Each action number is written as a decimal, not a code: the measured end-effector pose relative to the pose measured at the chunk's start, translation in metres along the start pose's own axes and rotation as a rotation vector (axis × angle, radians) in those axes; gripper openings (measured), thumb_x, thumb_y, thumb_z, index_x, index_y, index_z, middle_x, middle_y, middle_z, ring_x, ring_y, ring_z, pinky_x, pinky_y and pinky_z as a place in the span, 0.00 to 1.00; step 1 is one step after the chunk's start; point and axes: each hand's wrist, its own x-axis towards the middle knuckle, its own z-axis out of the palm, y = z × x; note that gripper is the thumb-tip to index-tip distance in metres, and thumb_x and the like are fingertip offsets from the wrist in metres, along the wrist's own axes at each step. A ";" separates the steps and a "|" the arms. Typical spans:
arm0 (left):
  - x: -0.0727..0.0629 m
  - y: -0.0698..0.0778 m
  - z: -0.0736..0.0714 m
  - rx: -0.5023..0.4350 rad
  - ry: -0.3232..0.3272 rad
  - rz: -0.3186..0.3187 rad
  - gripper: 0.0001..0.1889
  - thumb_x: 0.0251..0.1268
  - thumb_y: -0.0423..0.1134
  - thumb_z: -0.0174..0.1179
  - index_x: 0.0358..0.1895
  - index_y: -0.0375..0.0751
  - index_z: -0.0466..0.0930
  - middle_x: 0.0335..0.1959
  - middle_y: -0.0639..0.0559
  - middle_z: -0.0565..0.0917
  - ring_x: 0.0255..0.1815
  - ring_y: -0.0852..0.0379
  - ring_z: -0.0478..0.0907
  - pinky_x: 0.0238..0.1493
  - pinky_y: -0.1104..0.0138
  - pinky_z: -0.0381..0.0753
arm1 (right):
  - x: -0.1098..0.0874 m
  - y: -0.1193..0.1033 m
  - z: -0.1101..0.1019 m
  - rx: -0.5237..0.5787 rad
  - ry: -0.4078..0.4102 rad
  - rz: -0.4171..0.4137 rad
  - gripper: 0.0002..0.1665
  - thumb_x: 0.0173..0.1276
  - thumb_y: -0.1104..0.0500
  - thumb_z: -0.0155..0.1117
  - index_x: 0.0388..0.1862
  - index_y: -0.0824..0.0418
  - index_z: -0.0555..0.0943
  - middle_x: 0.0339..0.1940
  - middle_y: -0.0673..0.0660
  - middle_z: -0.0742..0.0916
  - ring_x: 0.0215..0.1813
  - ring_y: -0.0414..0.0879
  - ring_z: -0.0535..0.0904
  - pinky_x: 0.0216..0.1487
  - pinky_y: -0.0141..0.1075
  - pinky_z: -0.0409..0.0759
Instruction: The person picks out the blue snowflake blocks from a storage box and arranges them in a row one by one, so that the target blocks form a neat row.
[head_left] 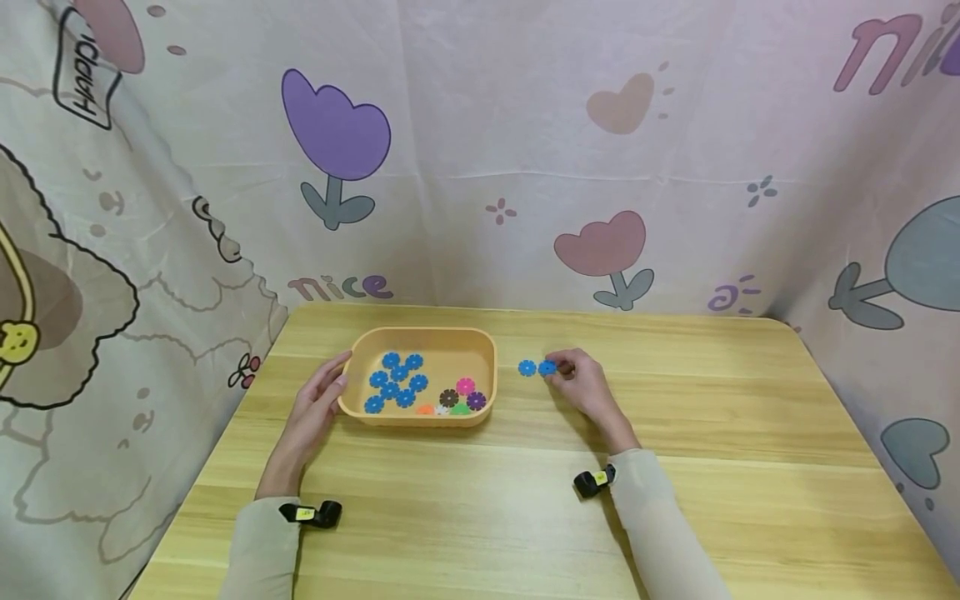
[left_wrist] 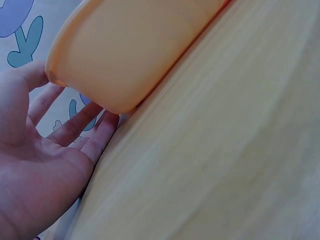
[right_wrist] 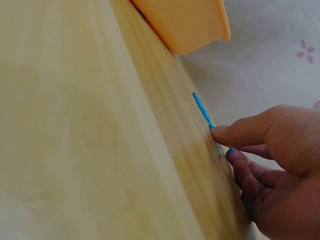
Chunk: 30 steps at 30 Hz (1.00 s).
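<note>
My right hand pinches one of two joined blue snowflake discs by its right side, to the right of the tray. Seen edge-on in the right wrist view, the blue piece juts out past the thumb, just above the table. My left hand rests against the left end of the yellow-orange plastic tray, its thumb at the rim and its other fingers spread along the outer wall. Several blue snowflake discs, linked together, lie in the tray's left half.
In the tray's right part lie single discs: pink, brown, purple, green, white and orange. The wooden table ends at a printed curtain behind. Each wrist wears a small black camera.
</note>
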 end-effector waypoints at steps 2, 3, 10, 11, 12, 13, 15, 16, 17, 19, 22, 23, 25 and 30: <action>0.001 0.000 0.001 0.001 0.003 -0.003 0.28 0.85 0.44 0.48 0.81 0.43 0.59 0.78 0.33 0.58 0.67 0.61 0.72 0.61 0.71 0.78 | 0.000 0.000 0.000 -0.001 0.001 0.002 0.20 0.67 0.68 0.72 0.58 0.67 0.84 0.49 0.62 0.83 0.48 0.54 0.79 0.52 0.45 0.82; 0.001 0.000 0.001 0.002 0.004 -0.005 0.28 0.85 0.44 0.48 0.81 0.44 0.59 0.78 0.33 0.58 0.67 0.61 0.72 0.61 0.71 0.78 | 0.000 0.000 0.000 -0.004 0.000 0.000 0.20 0.67 0.68 0.72 0.58 0.67 0.84 0.49 0.62 0.83 0.48 0.54 0.79 0.52 0.45 0.82; 0.000 0.000 0.001 0.005 0.000 -0.010 0.28 0.84 0.44 0.48 0.81 0.45 0.59 0.80 0.32 0.56 0.67 0.62 0.71 0.61 0.72 0.78 | 0.001 0.000 0.000 -0.014 -0.002 0.012 0.20 0.66 0.67 0.72 0.57 0.66 0.85 0.48 0.61 0.82 0.48 0.54 0.78 0.51 0.45 0.81; 0.000 0.000 0.001 0.002 0.000 -0.008 0.28 0.85 0.44 0.48 0.81 0.45 0.59 0.79 0.32 0.56 0.67 0.61 0.71 0.60 0.72 0.78 | 0.001 0.000 0.000 -0.016 -0.003 0.011 0.20 0.66 0.67 0.72 0.58 0.66 0.84 0.49 0.61 0.82 0.48 0.54 0.78 0.52 0.45 0.82; 0.000 0.000 0.001 0.000 -0.003 -0.003 0.28 0.85 0.44 0.48 0.81 0.44 0.58 0.79 0.32 0.56 0.67 0.61 0.71 0.60 0.72 0.78 | 0.001 0.000 0.000 -0.016 -0.004 0.011 0.20 0.67 0.67 0.72 0.58 0.66 0.85 0.49 0.61 0.82 0.49 0.54 0.78 0.52 0.45 0.81; -0.001 0.000 0.001 -0.006 -0.003 0.002 0.28 0.85 0.43 0.48 0.81 0.44 0.59 0.79 0.32 0.56 0.67 0.61 0.72 0.60 0.71 0.79 | 0.001 0.000 0.000 -0.018 -0.003 0.011 0.20 0.67 0.67 0.72 0.58 0.66 0.84 0.49 0.61 0.82 0.49 0.54 0.78 0.52 0.45 0.81; -0.001 0.000 0.001 -0.014 -0.008 0.011 0.28 0.85 0.43 0.48 0.81 0.43 0.58 0.79 0.32 0.56 0.67 0.61 0.72 0.60 0.71 0.79 | 0.000 0.000 0.000 -0.015 -0.002 0.007 0.20 0.67 0.66 0.72 0.58 0.66 0.84 0.50 0.61 0.82 0.49 0.54 0.78 0.52 0.46 0.81; -0.001 0.000 0.001 -0.014 -0.013 0.015 0.28 0.85 0.42 0.48 0.81 0.43 0.58 0.79 0.32 0.56 0.67 0.61 0.71 0.60 0.71 0.79 | 0.000 0.000 0.000 -0.013 0.000 0.006 0.20 0.67 0.66 0.72 0.58 0.66 0.84 0.50 0.61 0.82 0.49 0.54 0.78 0.52 0.46 0.81; -0.001 0.000 0.001 -0.018 -0.010 0.016 0.28 0.85 0.42 0.48 0.81 0.42 0.58 0.79 0.33 0.57 0.67 0.61 0.72 0.60 0.71 0.79 | 0.000 -0.001 0.000 -0.009 0.001 0.006 0.20 0.67 0.66 0.72 0.58 0.65 0.84 0.50 0.61 0.82 0.50 0.54 0.78 0.52 0.47 0.81; -0.001 0.000 0.002 -0.021 -0.005 0.015 0.27 0.85 0.42 0.48 0.81 0.43 0.59 0.79 0.34 0.58 0.67 0.61 0.72 0.60 0.71 0.79 | -0.001 0.000 -0.001 -0.003 0.001 0.001 0.20 0.68 0.66 0.72 0.59 0.65 0.84 0.50 0.61 0.82 0.50 0.55 0.78 0.52 0.48 0.81; -0.001 0.000 0.003 -0.011 0.000 0.011 0.28 0.85 0.43 0.48 0.81 0.43 0.59 0.79 0.35 0.58 0.67 0.61 0.71 0.60 0.72 0.79 | -0.001 0.000 -0.002 0.008 -0.002 -0.003 0.21 0.68 0.65 0.72 0.59 0.65 0.84 0.51 0.61 0.83 0.51 0.55 0.78 0.52 0.48 0.81; -0.001 0.000 0.003 -0.013 0.003 0.010 0.28 0.84 0.43 0.49 0.81 0.44 0.59 0.78 0.36 0.59 0.67 0.61 0.71 0.60 0.71 0.79 | -0.001 0.001 -0.003 0.015 -0.005 -0.003 0.21 0.68 0.65 0.72 0.59 0.65 0.84 0.51 0.61 0.83 0.51 0.55 0.78 0.52 0.48 0.81; -0.001 0.000 0.003 -0.009 0.003 0.006 0.28 0.84 0.44 0.49 0.81 0.44 0.58 0.79 0.35 0.58 0.67 0.61 0.71 0.60 0.72 0.79 | -0.001 0.000 -0.004 0.032 -0.007 0.000 0.21 0.68 0.66 0.72 0.60 0.65 0.83 0.51 0.61 0.83 0.52 0.55 0.78 0.53 0.49 0.81; -0.001 -0.001 0.000 -0.006 0.004 0.000 0.28 0.84 0.44 0.49 0.81 0.44 0.58 0.78 0.36 0.59 0.66 0.60 0.72 0.58 0.72 0.80 | -0.002 -0.001 -0.002 0.065 -0.014 0.004 0.23 0.67 0.66 0.72 0.61 0.65 0.82 0.52 0.61 0.82 0.53 0.55 0.78 0.56 0.49 0.80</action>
